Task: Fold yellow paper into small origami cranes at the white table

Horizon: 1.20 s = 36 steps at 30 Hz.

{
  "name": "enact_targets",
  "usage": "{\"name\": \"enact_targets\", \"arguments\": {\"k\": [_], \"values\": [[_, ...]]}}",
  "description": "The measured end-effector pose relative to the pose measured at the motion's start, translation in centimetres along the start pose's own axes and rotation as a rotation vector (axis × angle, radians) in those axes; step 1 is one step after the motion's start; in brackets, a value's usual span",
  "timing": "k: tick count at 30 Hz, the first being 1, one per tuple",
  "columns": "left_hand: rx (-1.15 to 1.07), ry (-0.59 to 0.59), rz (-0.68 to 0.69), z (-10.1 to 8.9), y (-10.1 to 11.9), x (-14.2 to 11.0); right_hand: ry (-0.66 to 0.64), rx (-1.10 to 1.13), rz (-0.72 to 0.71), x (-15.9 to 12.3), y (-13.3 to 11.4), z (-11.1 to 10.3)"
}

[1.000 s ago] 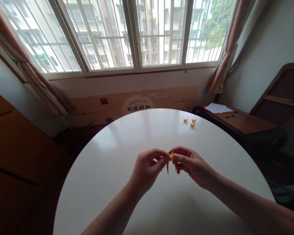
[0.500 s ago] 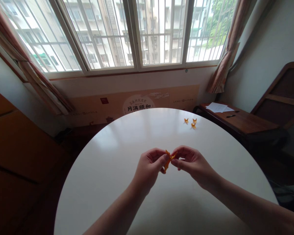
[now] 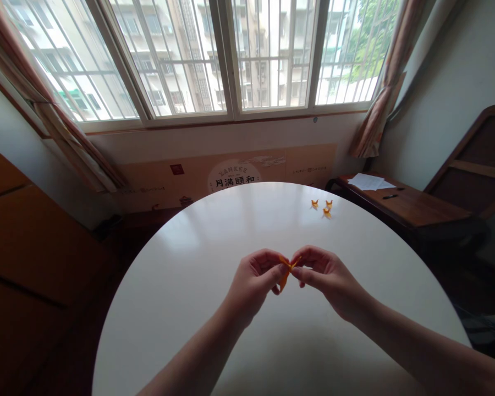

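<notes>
A small folded piece of orange paper (image 3: 285,279) is held up between my two hands above the white table (image 3: 169,308). My left hand (image 3: 259,278) pinches it from the left with thumb and fingers. From the right, my right hand (image 3: 318,269) grips its upper part, the fingertips of both hands almost meeting. One pointed end of the paper hangs down beside my left thumb; the fingers cover much of the rest. Farther back on the table stand three small orange origami birds (image 3: 326,212), grouped together.
At the right, a low wooden side table (image 3: 429,204) bears white papers (image 3: 365,181) and a small dark object (image 3: 390,196). A wooden cabinet (image 3: 28,236) stands on the left. Behind the round table are a printed panel (image 3: 148,176) and a barred window.
The fingers of both hands have come slightly closer together on the orange paper, and its angle has shifted a little. The three birds stay where they were.
</notes>
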<state>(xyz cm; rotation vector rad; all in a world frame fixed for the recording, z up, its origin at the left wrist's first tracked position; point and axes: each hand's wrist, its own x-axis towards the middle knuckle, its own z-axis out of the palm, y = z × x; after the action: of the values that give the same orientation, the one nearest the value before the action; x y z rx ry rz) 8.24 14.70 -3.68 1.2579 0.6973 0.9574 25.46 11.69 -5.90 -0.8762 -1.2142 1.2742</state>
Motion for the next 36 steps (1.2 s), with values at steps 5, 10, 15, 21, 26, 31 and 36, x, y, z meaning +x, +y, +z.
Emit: {"name": "enact_targets", "arguments": {"k": [5, 10, 15, 21, 26, 31, 36], "values": [[0.016, -0.009, -0.002, 0.00, 0.11, -0.05, -0.011, 0.039, 0.019, 0.01, -0.05, 0.04], [-0.088, -0.030, -0.118, -0.27, -0.03, -0.03, -0.077, 0.175, 0.110, 0.13, -0.20, 0.05], [-0.177, -0.052, -0.201, -0.31, -0.13, 0.00, -0.099, 0.234, 0.128, 0.04, -0.51, 0.16], [-0.255, -0.106, -0.261, -0.28, 0.27, -0.10, -0.079, 0.107, -0.004, 0.00, -0.36, 0.10], [-0.332, -0.155, -0.301, -0.45, 0.40, -0.20, -0.035, -0.078, -0.169, -0.03, -0.29, -0.17], [-0.349, -0.154, -0.308, -0.50, 0.34, -0.25, -0.004, -0.266, -0.312, -0.34, -0.53, -0.43], [-0.339, -0.203, -0.322, -0.57, 0.57, -0.26, -0.006, -0.399, -0.388, -0.35, -0.72, -0.47]]}}
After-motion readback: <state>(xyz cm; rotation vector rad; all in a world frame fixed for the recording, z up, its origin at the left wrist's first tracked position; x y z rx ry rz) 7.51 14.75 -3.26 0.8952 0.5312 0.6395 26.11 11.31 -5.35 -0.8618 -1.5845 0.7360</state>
